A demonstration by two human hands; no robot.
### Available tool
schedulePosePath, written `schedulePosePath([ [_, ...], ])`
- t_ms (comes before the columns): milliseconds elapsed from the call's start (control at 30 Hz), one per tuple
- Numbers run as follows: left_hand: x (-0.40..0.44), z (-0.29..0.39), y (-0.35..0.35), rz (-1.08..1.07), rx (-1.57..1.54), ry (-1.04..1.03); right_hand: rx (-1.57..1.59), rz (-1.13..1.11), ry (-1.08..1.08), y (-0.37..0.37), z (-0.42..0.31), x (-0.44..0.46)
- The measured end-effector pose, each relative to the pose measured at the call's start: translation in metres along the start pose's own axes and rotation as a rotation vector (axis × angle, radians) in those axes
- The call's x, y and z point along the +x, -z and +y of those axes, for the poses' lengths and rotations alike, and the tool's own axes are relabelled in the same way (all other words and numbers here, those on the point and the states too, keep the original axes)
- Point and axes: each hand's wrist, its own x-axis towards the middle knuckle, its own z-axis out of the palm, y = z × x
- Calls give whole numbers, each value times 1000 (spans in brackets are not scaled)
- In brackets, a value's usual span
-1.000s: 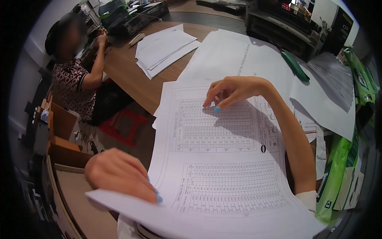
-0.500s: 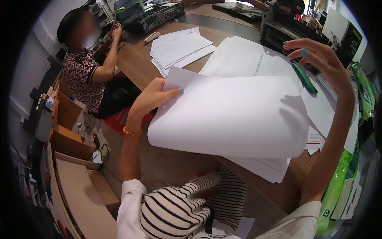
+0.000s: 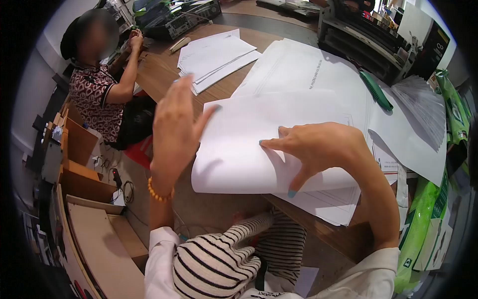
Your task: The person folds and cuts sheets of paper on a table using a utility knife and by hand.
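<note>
A large white paper sheet (image 3: 234,149) curls over near the table's front edge, its fold toward me. My left hand (image 3: 174,122) is raised at the sheet's left side, fingers stretched out and thumb apart, holding nothing; its fingertips are slightly blurred. Over the sheet's right half, my right hand (image 3: 318,147) has its fingers spread, fingertips on or just above the paper; I cannot tell if all touch. Beneath lies a stack of large printed sheets (image 3: 294,65). A green utility knife (image 3: 376,90) rests on the stack beyond my right hand.
Smaller papers (image 3: 214,55) lie at the back left of the wooden table (image 3: 157,74). A seated person (image 3: 99,89) is at the left. Black trays (image 3: 356,45) stand at the back right, with green packages (image 3: 418,219) along the right side.
My left hand has let go of the sheet's left corner and lifted off. My right hand has come down leftward over the sheet, which now lies lower and flatter.
</note>
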Motion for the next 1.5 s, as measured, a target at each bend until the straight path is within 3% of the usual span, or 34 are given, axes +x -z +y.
schedulePosePath([
  [133, -25, 39, 10, -497, -244, -368, 4, 23, 41, 0, -2, -3],
  [167, -30, 43, 7, -527, -252, -469, 4, 22, 36, 0, -3, -4],
  [433, -42, 44, -1, -712, -281, -478, -34, 48, -23, -1, -12, -9],
  [1500, -41, 44, -5, -760, -288, -519, -9, 48, -55, 6, -18, -13],
])
